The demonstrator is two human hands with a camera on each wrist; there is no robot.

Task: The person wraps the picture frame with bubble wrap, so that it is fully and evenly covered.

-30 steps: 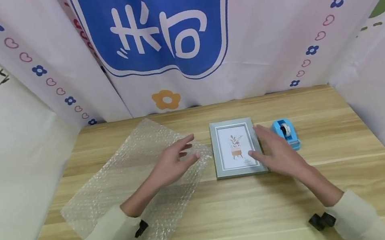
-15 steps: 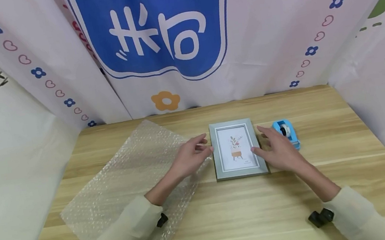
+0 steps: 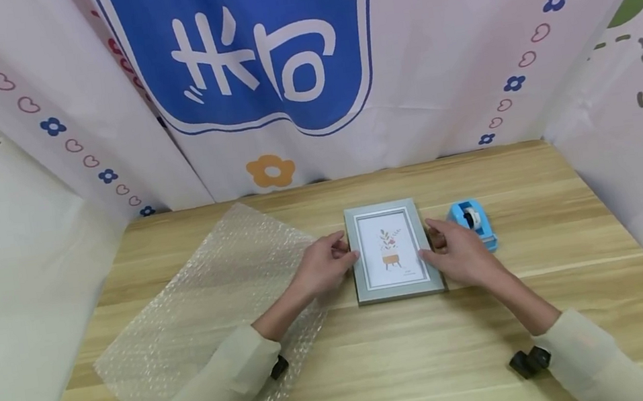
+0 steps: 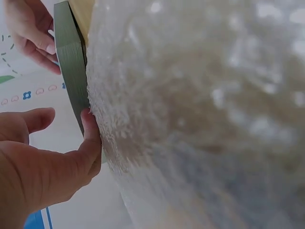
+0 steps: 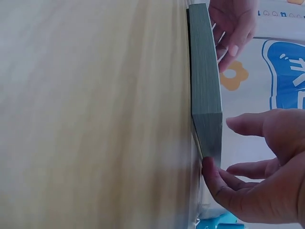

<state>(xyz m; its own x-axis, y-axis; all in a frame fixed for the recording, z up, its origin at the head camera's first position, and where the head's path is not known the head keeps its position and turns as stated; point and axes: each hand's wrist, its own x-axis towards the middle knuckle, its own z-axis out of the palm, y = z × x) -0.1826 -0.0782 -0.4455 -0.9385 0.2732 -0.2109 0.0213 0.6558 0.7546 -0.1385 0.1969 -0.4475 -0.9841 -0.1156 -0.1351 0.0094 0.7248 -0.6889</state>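
A grey picture frame with a plant drawing lies face up on the wooden table. My left hand is at its left side, over a corner of the bubble wrap; in the left wrist view a fingertip touches the frame's edge low down, while the thumb stands apart. At the opposite side is my right hand. The right wrist view shows its fingertip against the lower edge of the frame, with a gap between the thumb and the frame.
Just right of the frame and beside my right hand sits a blue tape dispenser. The bubble wrap covers much of the left part of the wooden table. A printed cloth hangs behind, and pale sheets flank both sides.
My left hand has moved right, from over the bubble wrap to the frame's left edge. My right hand has drawn back from above the frame to its right edge.
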